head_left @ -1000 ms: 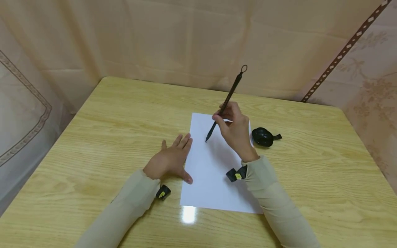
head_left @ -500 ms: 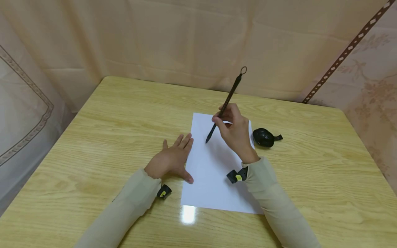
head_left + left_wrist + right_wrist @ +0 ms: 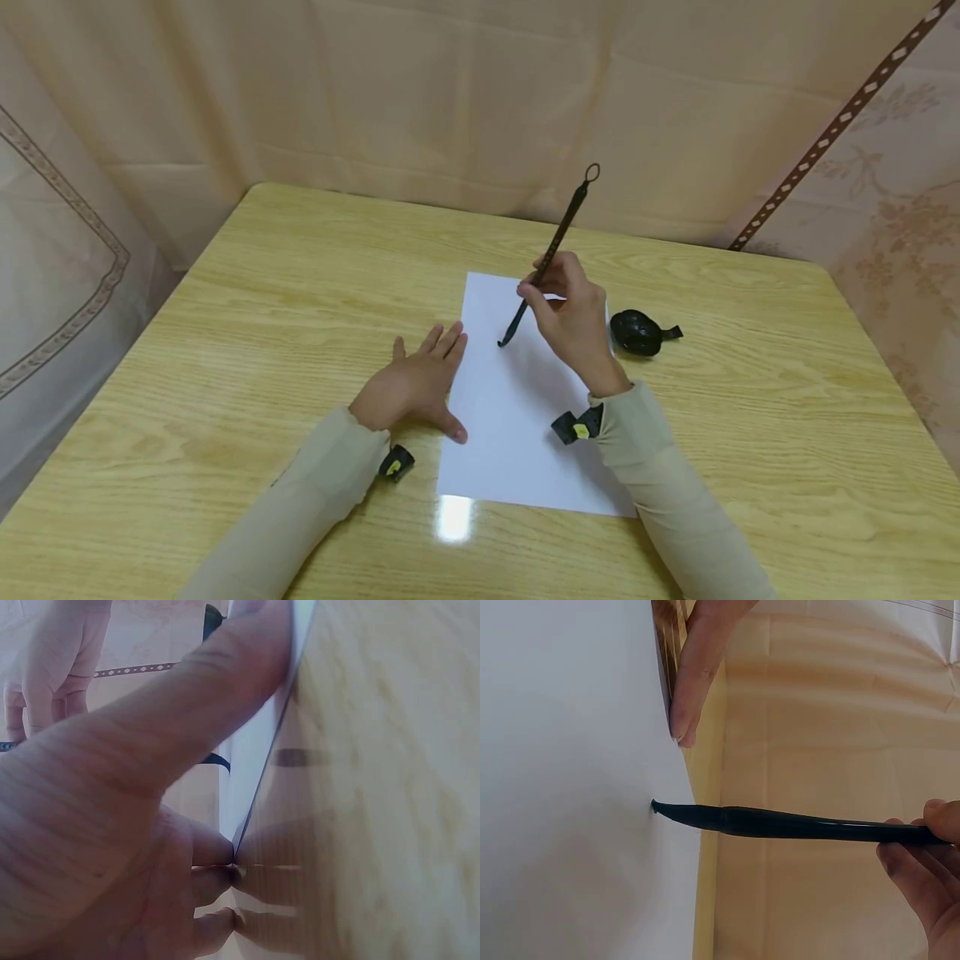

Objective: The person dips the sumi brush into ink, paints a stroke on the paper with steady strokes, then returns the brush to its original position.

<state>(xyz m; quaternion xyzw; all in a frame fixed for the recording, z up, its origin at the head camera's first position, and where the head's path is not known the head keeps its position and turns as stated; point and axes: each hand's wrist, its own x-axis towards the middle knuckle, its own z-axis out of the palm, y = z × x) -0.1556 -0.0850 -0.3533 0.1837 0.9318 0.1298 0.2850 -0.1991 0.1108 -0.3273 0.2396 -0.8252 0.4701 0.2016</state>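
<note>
A dark brush (image 3: 558, 237) with a loop at its top end is pinched between the thumb and fingers of my right hand (image 3: 573, 321). Its tip (image 3: 667, 810) bends against the white paper (image 3: 495, 450), and a small dark mark shows there in the right wrist view. My left hand (image 3: 416, 383) lies with spread fingers along the paper's left edge. The left thumb and some fingertips touch the sheet's edge; in the left wrist view the thumb (image 3: 202, 682) is near the camera.
Just right of the paper sits a glossy black rounded object (image 3: 637, 333) with a short tab, its kind unclear. The wooden table (image 3: 262, 333) ends at a beige curtain (image 3: 412, 100) behind. Black wrist cameras hang under both sleeves.
The brush tip has come down and now bends on the paper. My right hand has shifted slightly right and toward me. The left hand keeps its place.
</note>
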